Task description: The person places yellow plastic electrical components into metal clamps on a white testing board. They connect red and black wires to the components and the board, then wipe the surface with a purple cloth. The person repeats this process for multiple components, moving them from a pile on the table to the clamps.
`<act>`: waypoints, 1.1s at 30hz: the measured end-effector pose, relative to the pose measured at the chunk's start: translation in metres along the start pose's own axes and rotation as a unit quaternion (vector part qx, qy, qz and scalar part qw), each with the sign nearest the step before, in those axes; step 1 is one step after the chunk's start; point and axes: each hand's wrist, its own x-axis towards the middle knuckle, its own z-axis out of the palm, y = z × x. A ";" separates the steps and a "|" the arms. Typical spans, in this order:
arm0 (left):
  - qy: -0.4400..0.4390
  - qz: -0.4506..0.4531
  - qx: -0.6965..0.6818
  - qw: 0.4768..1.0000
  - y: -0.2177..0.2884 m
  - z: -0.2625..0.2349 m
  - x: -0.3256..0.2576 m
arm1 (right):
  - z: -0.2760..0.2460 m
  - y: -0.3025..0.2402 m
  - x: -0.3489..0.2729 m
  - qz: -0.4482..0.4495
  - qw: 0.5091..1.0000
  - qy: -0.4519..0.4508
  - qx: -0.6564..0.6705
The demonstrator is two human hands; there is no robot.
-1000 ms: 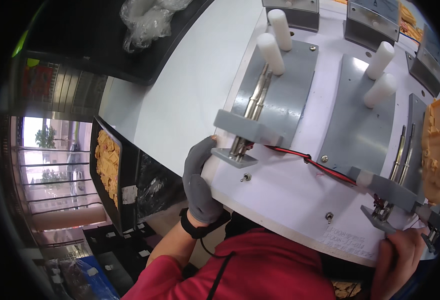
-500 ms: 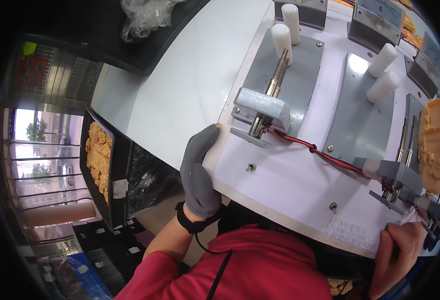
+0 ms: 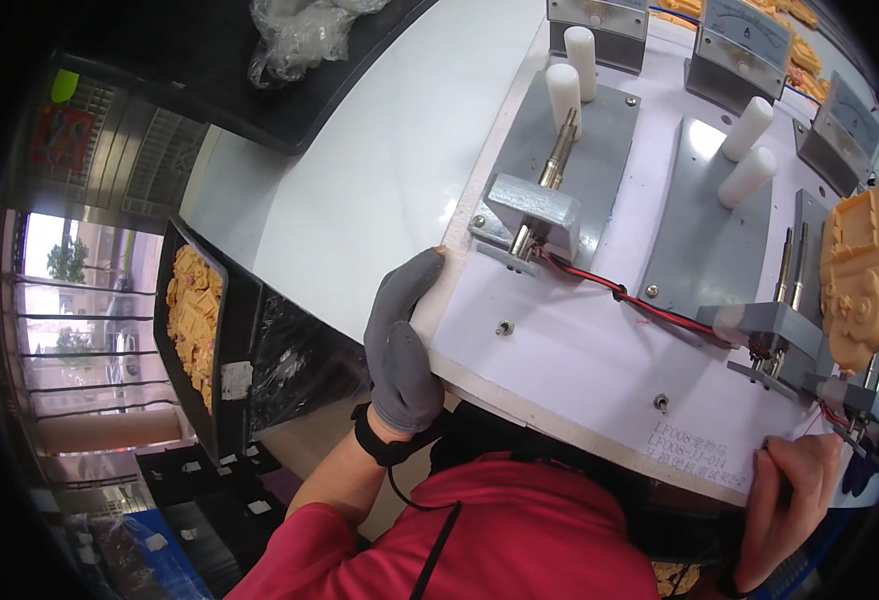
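My left hand, in a grey glove with a bare fingertip, rests at the left edge of a white-covered test board; its fingers stretch along that edge. At the board's near right corner is my bare right hand, fingers bent and closed; what they hold, if anything, is hidden. Just beyond it a yellow-orange moulded plastic part sits on a fixture with metal probe pins. A similar grey clamp block with probe pins stands at the left, joined by red and black wires.
White posts rise from grey plates on the board. Analog meters line its far side, with more yellow parts beyond. To the left are a black tray with clear plastic film and a black bin of yellow parts. Toggle switches stick up nearby.
The view has shifted slightly, so the board's right side appears a little further left. Both hands keep nearly the same places on the board; the right fingers look slightly more curled.
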 end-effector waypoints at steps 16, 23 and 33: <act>-0.002 0.018 0.010 1.000 0.001 0.000 0.002 | 0.002 -0.003 -0.002 0.029 0.999 0.012 -0.010; -0.002 0.025 0.008 1.000 0.003 0.001 0.004 | 0.003 0.001 -0.003 0.015 0.999 0.022 -0.023; 0.004 0.026 0.008 1.000 0.002 0.002 0.003 | 0.003 0.003 -0.006 0.016 0.999 0.023 -0.030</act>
